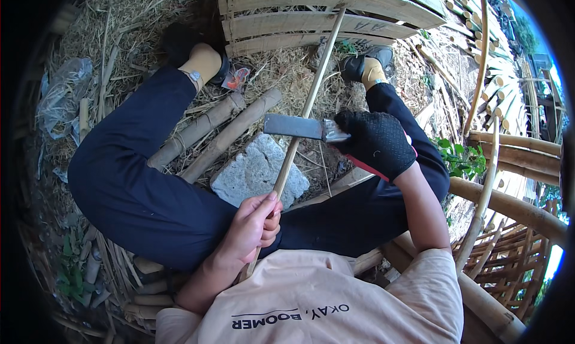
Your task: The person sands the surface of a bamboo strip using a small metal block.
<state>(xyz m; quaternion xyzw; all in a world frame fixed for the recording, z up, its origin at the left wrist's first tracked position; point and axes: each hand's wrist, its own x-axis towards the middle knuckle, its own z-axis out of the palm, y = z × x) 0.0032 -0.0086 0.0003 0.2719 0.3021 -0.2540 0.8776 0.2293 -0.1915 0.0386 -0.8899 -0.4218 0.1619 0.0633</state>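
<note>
My bare left hand [256, 227] is closed round a long, thin bamboo strip [317, 77], close to its near end by my shirt. The strip slants away from me, its far end against the slatted wooden crate. In a black textured glove with a pink edge, my right hand [376, 143] grips a broad-bladed knife [293, 126] by its wrapped handle. The dark, square-ended blade lies across the strip about midway along; whether it cuts into the strip I cannot tell. Below the blade, between my legs, a rough grey stone block [257, 170] rests on the ground.
The wooden crate [311, 21] stands ahead between my feet. Two bamboo poles [230, 134] lie left of the stone. Crumpled clear plastic [64, 89] is at far left. Thick bamboo rails [509, 209] and a green plant [458, 157] are at right; cut bamboo [500, 98] is stacked beyond.
</note>
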